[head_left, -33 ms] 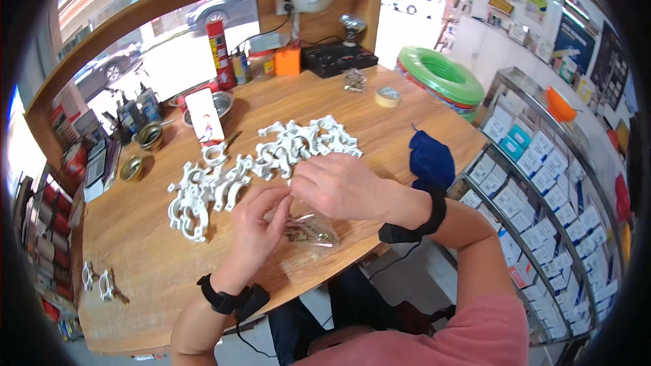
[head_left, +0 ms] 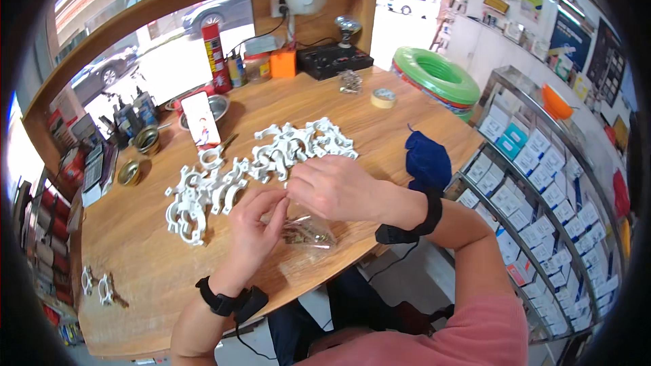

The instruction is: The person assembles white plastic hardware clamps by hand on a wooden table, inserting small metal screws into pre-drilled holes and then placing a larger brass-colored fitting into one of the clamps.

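My left hand (head_left: 256, 220) and my right hand (head_left: 331, 188) meet over the front of the wooden table, fingertips pinched close together. Whatever sits between the fingers is too small and too covered to name. Just below them lies a clear plastic bag (head_left: 313, 232) with small brass-coloured metal pieces in it, partly hidden by the hands. Behind my hands spreads a pile of white ring-shaped pipe clamps (head_left: 277, 156), and another cluster of the clamps (head_left: 186, 207) lies beyond my left hand.
Two more clamps (head_left: 104, 289) lie at the left front. A phone (head_left: 200, 120) leans upright behind the pile. Farther back are a red spray can (head_left: 215, 61), an orange box (head_left: 283, 64) and a tape roll (head_left: 383, 98). A dark blue cloth item (head_left: 428, 161) lies right, near green hose coils (head_left: 437, 71).
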The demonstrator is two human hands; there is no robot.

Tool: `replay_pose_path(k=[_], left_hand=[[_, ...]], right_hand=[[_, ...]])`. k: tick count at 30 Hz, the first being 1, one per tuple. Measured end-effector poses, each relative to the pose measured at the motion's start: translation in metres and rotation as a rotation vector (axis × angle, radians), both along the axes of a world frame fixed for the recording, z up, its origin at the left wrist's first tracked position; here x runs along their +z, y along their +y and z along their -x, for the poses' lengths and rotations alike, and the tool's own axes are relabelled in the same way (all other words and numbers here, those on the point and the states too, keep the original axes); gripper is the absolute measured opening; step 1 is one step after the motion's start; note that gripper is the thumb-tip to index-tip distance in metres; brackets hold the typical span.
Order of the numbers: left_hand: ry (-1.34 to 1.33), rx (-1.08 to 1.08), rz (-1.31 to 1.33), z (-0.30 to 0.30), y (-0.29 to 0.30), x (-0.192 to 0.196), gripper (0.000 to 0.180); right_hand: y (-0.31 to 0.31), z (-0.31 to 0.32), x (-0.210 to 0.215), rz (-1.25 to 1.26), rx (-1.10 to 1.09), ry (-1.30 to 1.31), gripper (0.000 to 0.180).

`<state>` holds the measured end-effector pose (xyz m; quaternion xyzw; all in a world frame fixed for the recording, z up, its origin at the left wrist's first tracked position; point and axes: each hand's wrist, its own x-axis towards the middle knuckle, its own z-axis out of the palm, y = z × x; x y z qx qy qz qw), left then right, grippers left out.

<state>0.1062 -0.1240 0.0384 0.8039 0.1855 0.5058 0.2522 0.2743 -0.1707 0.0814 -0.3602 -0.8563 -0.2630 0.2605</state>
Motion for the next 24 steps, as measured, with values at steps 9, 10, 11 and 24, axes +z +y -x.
replay_pose_path(k=[9,10,11,24], left_hand=[[0.061,0.079,-0.098,0.0,0.004,0.002,0.009],[0.061,0.078,-0.098,0.0,0.004,0.002,0.009],[0.066,0.09,-0.123,0.0,0.002,0.001,0.009],[0.09,0.108,-0.224,0.003,-0.008,-0.005,0.009]], right_hand=[[0.009,0.01,-0.019,0.145,-0.03,0.33,0.013],[0.009,0.013,-0.023,0.157,-0.028,0.435,0.013],[0.009,0.015,-0.027,0.166,-0.03,0.539,0.013],[0.018,-0.034,-0.09,0.545,-0.357,1.113,0.019]])
